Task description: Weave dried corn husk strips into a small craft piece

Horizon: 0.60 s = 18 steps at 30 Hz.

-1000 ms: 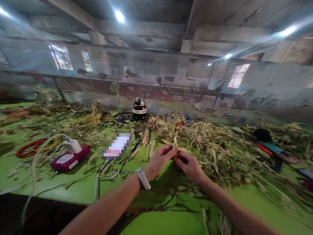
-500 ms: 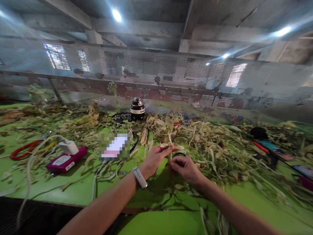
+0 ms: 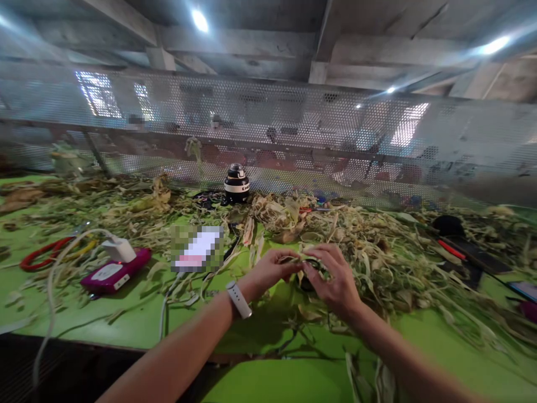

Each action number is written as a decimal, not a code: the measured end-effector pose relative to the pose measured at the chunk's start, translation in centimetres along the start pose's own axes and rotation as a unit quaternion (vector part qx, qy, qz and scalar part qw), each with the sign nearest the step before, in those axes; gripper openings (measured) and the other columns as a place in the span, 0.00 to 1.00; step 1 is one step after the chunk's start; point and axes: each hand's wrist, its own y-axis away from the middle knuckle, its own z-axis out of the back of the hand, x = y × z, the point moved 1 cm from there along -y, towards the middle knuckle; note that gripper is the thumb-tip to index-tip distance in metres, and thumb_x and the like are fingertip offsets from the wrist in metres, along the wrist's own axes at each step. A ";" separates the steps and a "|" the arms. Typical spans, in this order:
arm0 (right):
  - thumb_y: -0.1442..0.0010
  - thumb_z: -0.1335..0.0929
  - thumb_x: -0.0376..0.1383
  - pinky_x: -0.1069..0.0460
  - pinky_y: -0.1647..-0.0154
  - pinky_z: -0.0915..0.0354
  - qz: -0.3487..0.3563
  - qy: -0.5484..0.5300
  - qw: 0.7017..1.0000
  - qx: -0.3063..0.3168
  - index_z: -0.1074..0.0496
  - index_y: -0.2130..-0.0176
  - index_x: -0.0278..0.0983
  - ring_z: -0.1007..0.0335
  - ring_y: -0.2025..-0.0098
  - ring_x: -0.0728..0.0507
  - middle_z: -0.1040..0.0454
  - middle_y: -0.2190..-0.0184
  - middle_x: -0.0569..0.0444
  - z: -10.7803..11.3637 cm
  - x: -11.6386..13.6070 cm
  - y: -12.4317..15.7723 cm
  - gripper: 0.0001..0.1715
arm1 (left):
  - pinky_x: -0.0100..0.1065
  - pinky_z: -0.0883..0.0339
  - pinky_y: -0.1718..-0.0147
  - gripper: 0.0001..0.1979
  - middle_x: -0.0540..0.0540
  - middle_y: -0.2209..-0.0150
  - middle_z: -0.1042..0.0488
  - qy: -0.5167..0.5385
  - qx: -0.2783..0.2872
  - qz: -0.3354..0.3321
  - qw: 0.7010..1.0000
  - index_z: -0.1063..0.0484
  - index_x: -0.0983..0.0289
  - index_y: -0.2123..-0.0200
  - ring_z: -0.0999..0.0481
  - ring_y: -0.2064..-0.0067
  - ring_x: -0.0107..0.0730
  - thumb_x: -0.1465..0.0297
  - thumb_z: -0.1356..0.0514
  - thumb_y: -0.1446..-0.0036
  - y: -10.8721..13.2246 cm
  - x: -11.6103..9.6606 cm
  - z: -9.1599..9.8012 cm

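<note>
My left hand [image 3: 272, 270], with a white watch [image 3: 238, 299] on its wrist, pinches a pale dried husk strip [image 3: 293, 261] low over the green table [image 3: 126, 322]. My right hand [image 3: 335, 280] meets it from the right, fingers curled round the same strip and over a small dark ring-like object [image 3: 308, 280] that is mostly hidden. Both hands are at the near edge of a wide heap of dried husk strips [image 3: 377, 252].
A magenta device with a white charger plug [image 3: 115, 268] and cable lies at left, beside a red loop [image 3: 39, 254]. A black-and-white canister [image 3: 237, 183] stands by the perforated metal screen [image 3: 293, 134]. Phones and dark items [image 3: 465, 246] lie at right.
Both hands have dropped from a raised position down toward the table. The upright husk piece held up before is now low between the fingers, and my right hand has swung over it.
</note>
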 end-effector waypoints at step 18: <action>0.52 0.29 0.44 0.53 0.69 0.40 -0.251 -0.252 0.934 0.032 0.27 0.74 0.36 0.38 0.71 0.48 0.34 0.75 0.56 -0.5 -1.8 -0.5 0.13 | 0.28 0.54 0.79 0.13 0.46 0.79 0.38 0.000 0.082 0.032 0.996 0.27 0.66 0.70 0.46 0.78 0.20 0.62 0.37 0.55 0.4 -0.1 -0.4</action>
